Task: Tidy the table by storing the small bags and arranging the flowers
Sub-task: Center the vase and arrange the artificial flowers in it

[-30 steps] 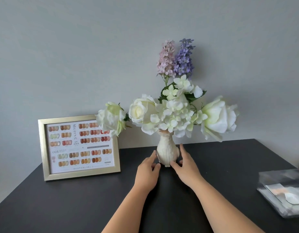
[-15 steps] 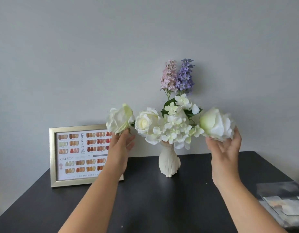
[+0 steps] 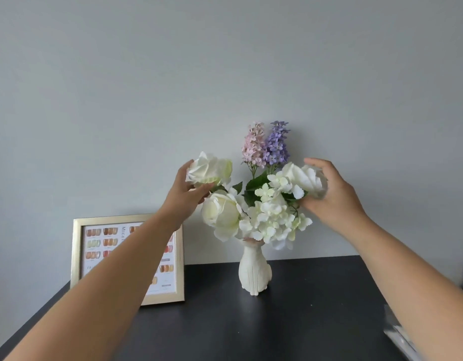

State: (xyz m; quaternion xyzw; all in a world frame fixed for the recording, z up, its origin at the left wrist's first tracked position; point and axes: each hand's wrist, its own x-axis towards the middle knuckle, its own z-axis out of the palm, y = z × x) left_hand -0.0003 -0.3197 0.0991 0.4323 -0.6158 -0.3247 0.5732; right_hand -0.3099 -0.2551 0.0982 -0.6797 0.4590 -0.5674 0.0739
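A cream vase (image 3: 254,272) stands on the black table (image 3: 225,329) near the wall, filled with artificial flowers. My left hand (image 3: 184,196) grips a white rose (image 3: 211,169) raised at the bouquet's upper left. My right hand (image 3: 332,194) cups another white rose (image 3: 304,178) at the upper right, pressed in against the white hydrangea cluster (image 3: 272,217). A third white rose (image 3: 221,213) sits low on the left. Pink (image 3: 252,144) and purple (image 3: 276,143) lilac spikes stand at the back.
A gold-framed nail colour chart (image 3: 95,246) leans against the wall at the left, partly hidden by my left forearm. A clear plastic bag (image 3: 399,334) lies at the table's right edge, mostly cut off. The grey wall is right behind the vase.
Both hands left the vase base, took hold of the two outer roses and have pushed them upward and inward toward the bouquet's middle. The camera has tilted up.
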